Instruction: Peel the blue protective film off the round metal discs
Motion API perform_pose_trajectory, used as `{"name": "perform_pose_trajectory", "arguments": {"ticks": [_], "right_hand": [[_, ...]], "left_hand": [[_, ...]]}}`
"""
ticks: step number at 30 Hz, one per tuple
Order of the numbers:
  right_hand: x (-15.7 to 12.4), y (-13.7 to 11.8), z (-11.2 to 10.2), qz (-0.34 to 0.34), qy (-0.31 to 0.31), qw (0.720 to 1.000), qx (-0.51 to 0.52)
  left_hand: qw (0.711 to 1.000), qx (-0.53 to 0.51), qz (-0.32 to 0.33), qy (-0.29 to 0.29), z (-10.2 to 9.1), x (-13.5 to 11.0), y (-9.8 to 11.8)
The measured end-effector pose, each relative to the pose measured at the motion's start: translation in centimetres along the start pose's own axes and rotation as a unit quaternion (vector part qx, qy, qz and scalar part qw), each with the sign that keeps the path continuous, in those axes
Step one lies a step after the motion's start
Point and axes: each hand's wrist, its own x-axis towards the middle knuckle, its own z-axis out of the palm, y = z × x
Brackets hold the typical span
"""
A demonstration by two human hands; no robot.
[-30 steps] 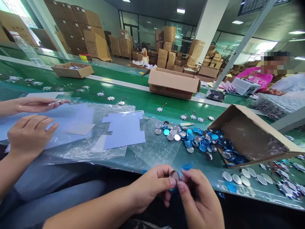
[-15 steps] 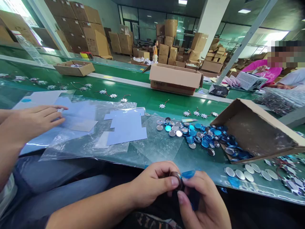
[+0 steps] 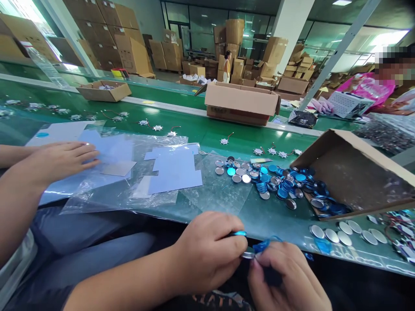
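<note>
Just below the edge of the green worktop (image 3: 197, 140), the left hand (image 3: 207, 255) and right hand (image 3: 287, 278) curl closed, pinching a small silver metal disc (image 3: 248, 255) between them, with a blue film scrap (image 3: 262, 246) against the right hand.

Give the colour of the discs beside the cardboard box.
Discs: shiny blue and silver, best in head view.

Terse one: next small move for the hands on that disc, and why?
Probably draw the loose blue film fully off the metal disc with the right hand, while the left hand pins the disc. The film is curling away from the disc, and bare silver discs lie on the green belt nearby.
</note>
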Motion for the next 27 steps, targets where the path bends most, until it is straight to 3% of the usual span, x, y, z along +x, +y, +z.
{"name": "perform_pose_trajectory", "arguments": {"ticks": [3, 6, 10, 13, 20, 27], "right_hand": [[0.0, -0.2, -0.1, 0.039, -0.052, 0.996, 0.056], [0.0, -0.1, -0.1, 0.109, -0.073, 0.976, 0.176], [-0.3, 0.1, 0.2, 0.145, -0.04, 0.964, 0.22], [-0.3, 0.0, 0.5, 0.127, -0.016, 0.977, 0.172], [0.1, 0.3, 0.4, -0.025, 0.005, 1.0, 0.0], [0.7, -0.1, 0.7, -0.029, 0.066, 0.994, -0.079]], "left_hand": [[0.997, -0.076, -0.03, 0.0, 0.1, 0.3, 0.0], [0.97, -0.217, -0.106, 0.033, 0.5, 0.6, -0.1], [0.937, -0.307, -0.149, 0.07, 1.2, 0.6, -0.4], [0.948, -0.286, -0.115, 0.076, 1.1, 0.5, -0.5], [0.982, -0.171, -0.043, 0.07, 0.1, 0.4, -0.6], [0.996, -0.069, -0.026, 0.054, -0.5, 0.0, -0.4]]}}
